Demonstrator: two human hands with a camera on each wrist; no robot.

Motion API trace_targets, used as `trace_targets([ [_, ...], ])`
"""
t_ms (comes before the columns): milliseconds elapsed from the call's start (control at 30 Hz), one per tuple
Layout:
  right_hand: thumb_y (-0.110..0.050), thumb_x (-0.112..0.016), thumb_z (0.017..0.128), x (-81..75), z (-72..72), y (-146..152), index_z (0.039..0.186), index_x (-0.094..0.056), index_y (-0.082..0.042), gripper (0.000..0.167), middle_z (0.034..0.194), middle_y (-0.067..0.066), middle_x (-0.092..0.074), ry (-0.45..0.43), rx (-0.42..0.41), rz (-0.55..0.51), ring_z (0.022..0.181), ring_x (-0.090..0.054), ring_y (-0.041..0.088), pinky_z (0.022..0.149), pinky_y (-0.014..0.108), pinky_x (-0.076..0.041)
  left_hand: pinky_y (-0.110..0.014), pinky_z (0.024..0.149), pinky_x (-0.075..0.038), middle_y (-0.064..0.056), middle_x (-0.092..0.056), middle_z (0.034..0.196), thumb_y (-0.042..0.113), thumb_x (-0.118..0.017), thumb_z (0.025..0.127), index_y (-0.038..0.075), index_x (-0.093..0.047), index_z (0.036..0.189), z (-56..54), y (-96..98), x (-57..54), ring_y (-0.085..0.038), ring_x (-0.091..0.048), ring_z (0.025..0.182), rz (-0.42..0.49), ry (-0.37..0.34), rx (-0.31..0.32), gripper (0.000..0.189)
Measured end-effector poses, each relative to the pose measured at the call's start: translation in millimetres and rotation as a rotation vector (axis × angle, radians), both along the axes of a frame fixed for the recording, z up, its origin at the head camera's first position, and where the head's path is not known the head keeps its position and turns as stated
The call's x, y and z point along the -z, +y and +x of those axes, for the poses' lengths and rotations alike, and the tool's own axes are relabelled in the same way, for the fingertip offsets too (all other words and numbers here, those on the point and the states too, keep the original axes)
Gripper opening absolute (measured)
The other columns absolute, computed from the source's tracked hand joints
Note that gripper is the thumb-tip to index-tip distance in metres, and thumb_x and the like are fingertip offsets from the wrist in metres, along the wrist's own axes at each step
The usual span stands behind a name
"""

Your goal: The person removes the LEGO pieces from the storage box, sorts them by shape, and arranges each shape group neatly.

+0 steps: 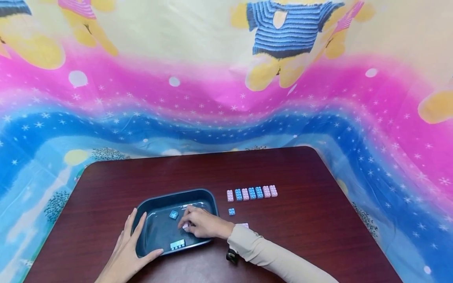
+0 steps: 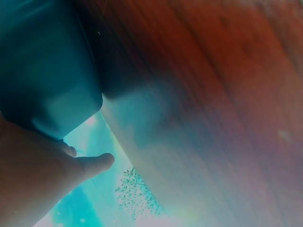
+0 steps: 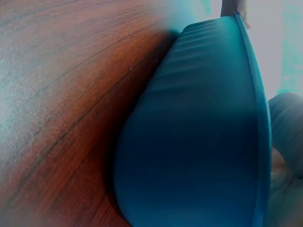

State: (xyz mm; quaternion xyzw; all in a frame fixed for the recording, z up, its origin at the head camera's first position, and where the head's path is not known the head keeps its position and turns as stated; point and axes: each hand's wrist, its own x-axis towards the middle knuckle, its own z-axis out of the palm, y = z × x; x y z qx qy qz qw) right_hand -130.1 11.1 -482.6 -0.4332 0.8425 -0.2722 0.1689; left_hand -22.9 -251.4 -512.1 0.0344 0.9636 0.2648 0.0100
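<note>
A dark tray (image 1: 159, 226) sits on the table. My left hand (image 1: 127, 249) rests against its left end, fingers extended and spread, with the thumb at the front rim. Inside the tray, my right hand (image 1: 201, 222) pinches a pink toy building brick (image 1: 185, 226), mostly covered by the fingers. A small blue brick (image 1: 173, 215) lies in the tray just left of that hand, and a longer light blue brick (image 1: 177, 244) lies by the front wall. In the right wrist view the tray wall (image 3: 194, 127) hides most of the right hand.
Right of the tray, pink and blue bricks (image 1: 252, 193) stand in a row on the brown table (image 1: 301, 220). Below them lie a small blue brick (image 1: 231, 211) and a pink brick (image 1: 243, 225), partly behind the right forearm. A patterned cloth (image 1: 212, 122) hangs behind the table.
</note>
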Motion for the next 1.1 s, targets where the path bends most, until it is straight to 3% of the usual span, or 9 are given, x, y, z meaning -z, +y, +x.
trace_targets([
  [167,-0.005,-0.062,0.106,-0.9,-0.3,3,0.126,-0.078,-0.011,0.026,0.112,-0.004,-0.055,-0.018,-0.023,-0.009,0.098,-0.05,0.001,0.085,0.011,-0.042,-0.087,0.101,-0.03,-0.02,-0.002,0.174,0.059,-0.083,0.084,0.01,-0.019,0.17,-0.7,0.2,-0.1,-0.057,-0.021,0.148,0.009,0.011,0.001,0.119],
  [333,-0.01,-0.06,0.108,0.5,0.0,5,0.121,-0.078,-0.012,0.022,0.114,-0.004,-0.056,-0.051,-0.033,-0.05,0.099,-0.051,0.001,0.089,0.012,-0.043,-0.087,0.101,-0.031,-0.021,-0.002,0.174,0.06,-0.083,0.084,0.01,-0.019,0.17,-0.9,0.7,-0.6,-0.058,-0.023,0.147,0.005,0.006,-0.001,0.118],
  [533,-0.012,-0.063,0.107,2.7,-0.8,10,0.115,-0.076,-0.013,0.015,0.116,-0.002,-0.067,0.011,-0.062,-0.118,0.104,-0.056,0.002,0.097,0.012,-0.044,-0.087,0.101,-0.031,-0.021,0.0,0.174,0.062,-0.082,0.084,0.009,-0.018,0.17,-0.7,1.2,-1.4,-0.059,-0.024,0.145,-0.009,-0.013,-0.004,0.119],
  [733,-0.011,-0.073,0.101,1.3,-1.7,18,0.113,-0.078,-0.012,0.012,0.112,-0.006,-0.073,-0.026,-0.015,-0.158,0.098,-0.059,-0.002,0.092,0.012,-0.048,-0.088,0.101,-0.03,-0.02,0.001,0.174,0.062,-0.081,0.084,0.009,-0.018,0.17,-0.7,1.3,-1.5,-0.058,-0.023,0.146,-0.01,-0.019,-0.005,0.12],
  [933,-0.01,-0.08,0.096,-4.4,-3.1,24,0.101,-0.078,-0.013,0.006,0.102,-0.009,-0.075,-0.034,0.04,-0.19,0.091,-0.062,0.005,0.083,0.016,-0.053,-0.087,0.103,-0.027,-0.02,0.0,0.175,0.061,-0.083,0.083,0.008,-0.019,0.17,-0.8,1.9,-1.1,-0.057,-0.021,0.148,0.008,-0.011,-0.01,0.12],
  [1100,-0.008,-0.081,0.094,-7.8,-2.7,33,0.102,-0.079,-0.011,0.008,0.106,-0.007,-0.077,-0.064,0.078,-0.228,0.096,-0.062,0.004,0.089,0.018,-0.054,-0.087,0.103,-0.026,-0.02,0.002,0.175,0.061,-0.082,0.084,0.008,-0.016,0.17,-1.6,1.7,0.4,-0.057,-0.02,0.147,0.008,-0.023,-0.011,0.121],
])
